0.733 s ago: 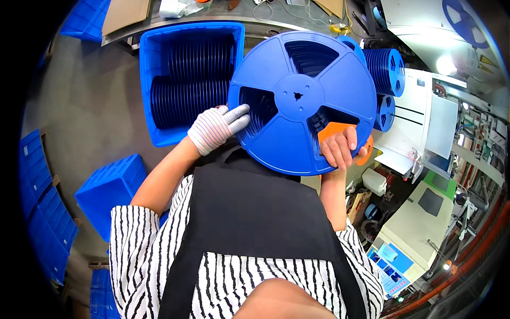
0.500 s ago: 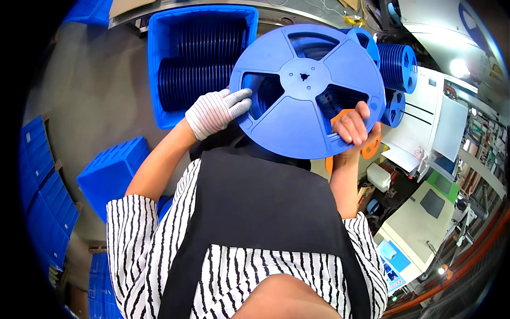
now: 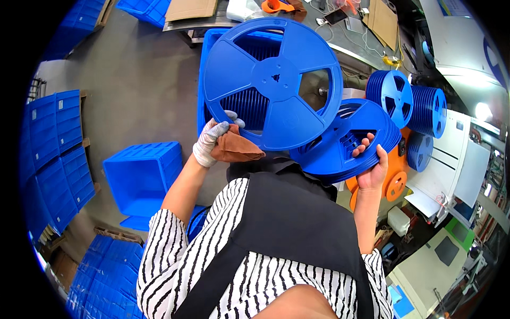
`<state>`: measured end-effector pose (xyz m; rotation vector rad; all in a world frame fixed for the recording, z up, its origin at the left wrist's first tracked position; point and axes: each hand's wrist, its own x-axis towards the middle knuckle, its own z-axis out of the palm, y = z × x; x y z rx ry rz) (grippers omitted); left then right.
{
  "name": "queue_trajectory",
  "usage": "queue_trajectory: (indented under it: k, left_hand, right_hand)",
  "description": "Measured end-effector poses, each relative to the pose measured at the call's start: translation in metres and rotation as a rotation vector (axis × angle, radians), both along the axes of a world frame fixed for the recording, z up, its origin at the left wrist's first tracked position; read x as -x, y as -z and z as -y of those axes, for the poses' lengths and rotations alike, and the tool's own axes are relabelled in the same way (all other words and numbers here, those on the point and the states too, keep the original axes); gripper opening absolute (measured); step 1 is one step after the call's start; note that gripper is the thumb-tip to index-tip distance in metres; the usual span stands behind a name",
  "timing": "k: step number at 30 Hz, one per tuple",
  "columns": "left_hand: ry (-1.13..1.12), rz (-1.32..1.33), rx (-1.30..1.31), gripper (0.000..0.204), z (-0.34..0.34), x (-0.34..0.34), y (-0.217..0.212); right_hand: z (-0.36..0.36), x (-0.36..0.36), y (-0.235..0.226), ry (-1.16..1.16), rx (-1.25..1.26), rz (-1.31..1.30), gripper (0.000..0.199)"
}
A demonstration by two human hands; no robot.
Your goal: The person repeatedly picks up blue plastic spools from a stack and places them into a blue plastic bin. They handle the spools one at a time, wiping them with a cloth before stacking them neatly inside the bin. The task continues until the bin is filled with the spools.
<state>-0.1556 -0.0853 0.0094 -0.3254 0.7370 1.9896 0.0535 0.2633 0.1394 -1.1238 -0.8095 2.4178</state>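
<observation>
My left hand [image 3: 209,142], in a striped glove, grips the lower left rim of a large blue plastic reel [image 3: 296,121] with wide cutouts. A brown cloth [image 3: 237,146] is in the same hand, hanging against the reel's edge. To the right, my bare right hand [image 3: 373,171] holds a tilted stack of similar blue reels [image 3: 326,158], fingers through a cutout and thumb at the rim. The single reel overlaps part of this stack. Behind it stands a blue crate [image 3: 204,101] with reels packed on edge, mostly hidden.
More blue reels [image 3: 399,101] stand in rows at the right, near orange reels [image 3: 397,185]. At the back is a metal worktable [image 3: 350,45] with cables and cardboard. An open blue bin [image 3: 143,178] and stacked blue crates [image 3: 56,154] stand at left.
The single reel has moved left, away from my right hand and in front of the crate. A brown cloth now shows in my left hand. The stack in my right hand has come into view.
</observation>
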Motion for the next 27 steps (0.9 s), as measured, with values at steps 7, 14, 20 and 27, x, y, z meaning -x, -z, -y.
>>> queue_trajectory:
  k: [7, 14, 20, 27]
  left_hand:
    - [-0.049, 0.047, 0.015, 0.042, 0.012, -0.005, 0.005]
    - [-0.077, -0.1, 0.206, 0.033, 0.021, -0.002, 0.017]
    - [0.043, -0.469, 0.88, 0.023, 0.029, 0.023, 0.089]
    - [0.32, -0.734, 1.31, 0.031, 0.023, 0.053, 0.15]
  right_hand:
    - [0.009, 0.015, 0.002, -0.015, -0.017, 0.065, 0.035]
    - [0.012, 0.013, 0.006, -0.052, -0.007, 0.012, 0.033]
    - [0.017, 0.008, 0.006, -0.065, -0.02, -0.021, 0.031]
    - [0.019, -0.003, 0.004, -0.04, -0.03, -0.014, 0.031]
